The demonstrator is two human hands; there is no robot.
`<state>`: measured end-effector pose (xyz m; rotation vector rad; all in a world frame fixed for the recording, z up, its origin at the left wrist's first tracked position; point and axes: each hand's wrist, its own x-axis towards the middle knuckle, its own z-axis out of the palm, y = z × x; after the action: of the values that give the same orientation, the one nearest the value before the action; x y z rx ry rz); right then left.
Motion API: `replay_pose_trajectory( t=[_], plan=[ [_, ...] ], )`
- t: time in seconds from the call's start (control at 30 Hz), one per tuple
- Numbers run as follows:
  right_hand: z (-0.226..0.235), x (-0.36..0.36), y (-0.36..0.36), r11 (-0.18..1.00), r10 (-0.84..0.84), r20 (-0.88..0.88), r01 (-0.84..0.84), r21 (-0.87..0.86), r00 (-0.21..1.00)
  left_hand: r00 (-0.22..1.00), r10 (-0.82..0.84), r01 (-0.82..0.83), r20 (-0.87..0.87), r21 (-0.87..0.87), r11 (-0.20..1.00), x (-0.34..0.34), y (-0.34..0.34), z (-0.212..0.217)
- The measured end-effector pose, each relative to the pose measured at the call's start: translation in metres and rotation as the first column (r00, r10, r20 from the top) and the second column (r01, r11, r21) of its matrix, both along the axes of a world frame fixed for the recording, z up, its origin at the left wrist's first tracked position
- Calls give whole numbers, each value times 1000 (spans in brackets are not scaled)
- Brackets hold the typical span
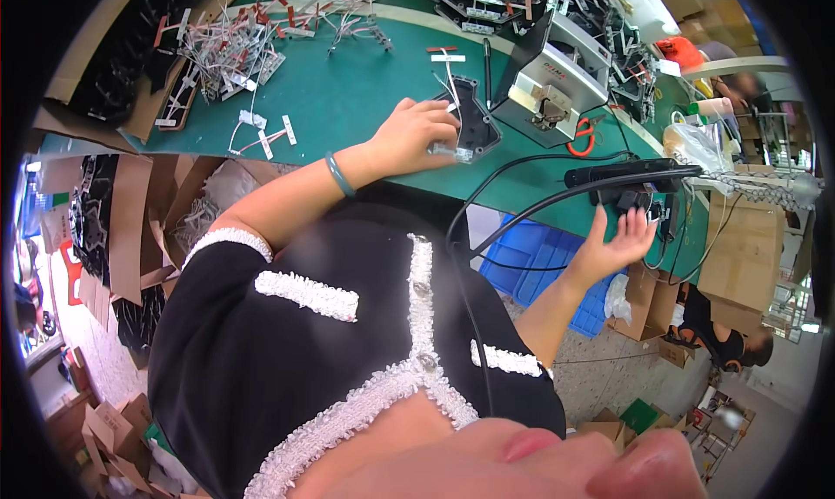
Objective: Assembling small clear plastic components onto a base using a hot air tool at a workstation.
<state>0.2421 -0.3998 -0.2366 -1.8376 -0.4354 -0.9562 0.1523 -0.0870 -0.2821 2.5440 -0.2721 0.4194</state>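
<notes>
The black housing [481,127] lies on the green tabletop [348,90], close to its near edge and about midway along it. A wired strip assembly [448,58] extends from its left side toward the far edge. The left hand [416,138] rests at the housing's left side, fingers curled over its rim and a pale piece there; whether they pinch or merely touch cannot be told. The right hand [616,247] is off the near edge toward the right corner, fingers spread wide and holding nothing visible, just beside a cluster of black devices [639,202]; contact cannot be confirmed. A black pen-like tool [487,69] lies just beyond the housing, with a metal-cased box [557,77] to its right and red-handled scissors [581,141] beside that box. A tangled pile of wired strips [230,56] occupies the left part of the tabletop. Risks, as judged: a push toward the near edge could tip the housing off; a pull by the left fingers could strain the thin wires or loosen their joints; the black cable [557,195] looping over the near edge could snag the right forearm and drag equipment with it.
</notes>
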Motion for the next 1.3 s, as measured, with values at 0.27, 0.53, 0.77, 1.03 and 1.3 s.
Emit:
replay_pose_trajectory(
  t=[0.27,0.53,0.77,1.03,1.3],
  plan=[
    [40,56,60,628,716,-35,-622,468,697,998,-58,59,27,-24,998,1,-4,-7],
    [72,98,123,521,766,92,-698,491,637,987,-51,57,152,-38,998,-2,-10,-5],
    [61,107,129,712,621,24,-576,402,783,990,-4,18,140,-99,995,-5,-7,-9],
    [51,106,137,649,712,34,-677,347,701,994,-40,54,102,-142,988,-5,-3,-9],
    [34,39,126,550,803,-143,-625,554,579,982,-69,101,173,-186,977,-1,-7,-12]
  ],
)
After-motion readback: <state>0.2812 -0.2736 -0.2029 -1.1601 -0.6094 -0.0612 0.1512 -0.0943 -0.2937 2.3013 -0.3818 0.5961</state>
